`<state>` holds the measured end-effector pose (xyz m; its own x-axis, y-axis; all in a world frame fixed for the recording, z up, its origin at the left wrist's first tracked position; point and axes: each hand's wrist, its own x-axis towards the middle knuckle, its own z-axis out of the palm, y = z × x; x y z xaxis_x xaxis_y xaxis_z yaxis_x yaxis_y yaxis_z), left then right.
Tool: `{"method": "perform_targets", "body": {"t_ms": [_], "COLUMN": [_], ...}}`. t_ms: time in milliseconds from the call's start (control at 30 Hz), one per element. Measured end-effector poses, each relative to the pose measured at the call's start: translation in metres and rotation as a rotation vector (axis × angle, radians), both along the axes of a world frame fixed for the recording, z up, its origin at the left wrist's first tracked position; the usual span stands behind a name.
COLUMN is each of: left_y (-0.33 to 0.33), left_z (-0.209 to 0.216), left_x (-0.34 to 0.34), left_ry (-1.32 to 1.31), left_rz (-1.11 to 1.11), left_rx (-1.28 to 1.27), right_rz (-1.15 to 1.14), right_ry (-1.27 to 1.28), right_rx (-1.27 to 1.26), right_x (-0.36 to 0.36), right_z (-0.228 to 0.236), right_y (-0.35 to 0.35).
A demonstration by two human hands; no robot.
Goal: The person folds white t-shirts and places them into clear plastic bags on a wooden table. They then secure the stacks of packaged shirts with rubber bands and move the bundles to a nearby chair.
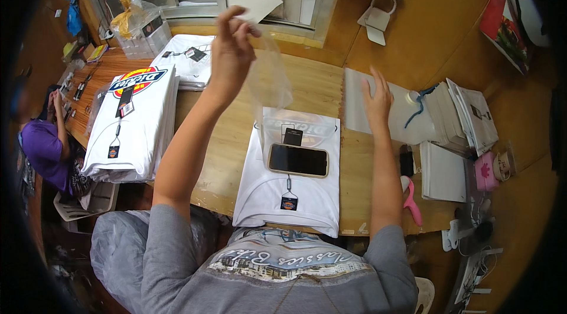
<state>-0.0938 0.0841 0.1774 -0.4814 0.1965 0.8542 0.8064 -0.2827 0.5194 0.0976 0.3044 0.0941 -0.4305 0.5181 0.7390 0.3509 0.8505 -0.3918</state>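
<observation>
My left hand (231,57) is raised over the table, fingers curled and closed on the top of a clear plastic bag (273,77). The bag hangs down, slightly blurred, toward a folded white T-shirt (254,196) lying in front of me. On the shirt rests a smartphone (298,160) with a dark screen, next to a black hang tag (293,136). A smaller square tag (289,203) on a cord lies near the collar. My right hand (378,101), fingers stretched and apart, is over the edge of a pile of clear plastic bags (358,110) and holds nothing.
Folded white T-shirts form a tall stack (127,137) on the left, with another stack (186,57) behind. At right are white packages (443,171), a pink-handled tool (412,202) and a pink box (486,172). A person in purple (44,142) sits far left.
</observation>
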Motion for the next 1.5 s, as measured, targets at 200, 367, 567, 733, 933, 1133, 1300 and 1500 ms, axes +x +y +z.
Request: {"method": "perform_targets", "body": {"t_ms": [200,367,567,733,933,1133,1300,1500], "left_y": [0.004,-0.035,-0.062,-0.051,-0.01,0.008,0.058,0.07], "left_z": [0.032,0.058,0.057,0.057,0.058,-0.02,-0.15,-0.252], "left_x": [0.016,-0.012,-0.03,-0.058,-0.064,-0.06,-0.074,-0.076], "left_ry": [0.492,0.63,0.322,0.335,0.615,0.316,-0.498,-0.694], "left_rz": [0.045,0.1,-0.098,-0.273,0.485,0.365,-0.061,0.193], "left_rx": [-0.255,-0.393,-0.721,-0.913,-0.315,0.146,-0.268,-0.624], "right_rz": [0.277,0.385,0.89,0.53,0.046,-0.198,-0.227,0.192], "right_ry": [0.082,0.026,0.049,-0.354,-0.65,0.312,0.045,0.08], "right_rx": [0.192,-0.164,-0.39,0.278,0.61,0.492,0.003,-0.706], "right_x": [-0.067,-0.065,-0.046,-0.033,-0.033,-0.034,-0.042,-0.038], "right_z": [0.086,0.087,0.107,0.122,0.119,0.072,-0.051,-0.181], "right_y": [-0.124,-0.065,-0.035,-0.026,0.006,0.001,0.036,0.079]}}
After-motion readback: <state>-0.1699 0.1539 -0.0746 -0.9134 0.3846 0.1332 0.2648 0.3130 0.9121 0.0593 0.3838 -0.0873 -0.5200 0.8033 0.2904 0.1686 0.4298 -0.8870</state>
